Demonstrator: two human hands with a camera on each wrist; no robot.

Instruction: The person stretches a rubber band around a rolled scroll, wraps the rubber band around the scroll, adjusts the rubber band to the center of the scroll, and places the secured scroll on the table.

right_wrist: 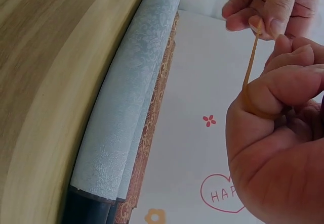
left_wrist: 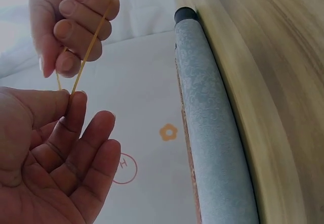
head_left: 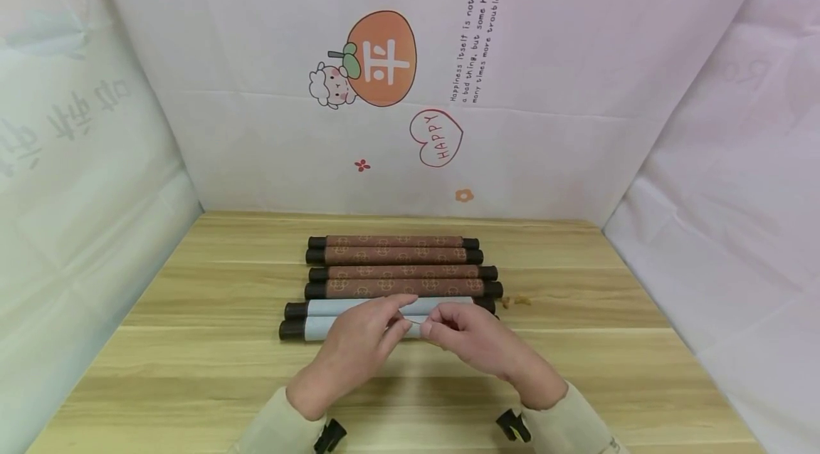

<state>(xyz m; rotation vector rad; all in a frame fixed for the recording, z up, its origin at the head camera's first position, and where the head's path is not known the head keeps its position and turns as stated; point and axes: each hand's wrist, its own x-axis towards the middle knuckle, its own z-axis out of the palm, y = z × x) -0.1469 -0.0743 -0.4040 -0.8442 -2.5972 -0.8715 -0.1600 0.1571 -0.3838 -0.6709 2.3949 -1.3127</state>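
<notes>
A thin yellow rubber band [left_wrist: 92, 47] is stretched between the two hands, above the nearest scroll. My left hand [head_left: 361, 336] pinches one end between thumb and index finger, its other fingers loosely bent. The fingers of my right hand [head_left: 477, 340] are curled, with the band [right_wrist: 251, 57] looped round a finger there. Below them lies a pale blue scroll [head_left: 318, 328] with black end knobs, rolled from both ends into two parallel rolls. The hands hide its middle part in the head view.
Behind the blue scroll lie brown patterned scrolls [head_left: 393, 288] with black knobs, side by side. A few loose rubber bands [head_left: 515, 302] lie right of them on the wooden table [head_left: 211, 368]. White printed cloth [head_left: 525, 155] hangs at the back and both sides.
</notes>
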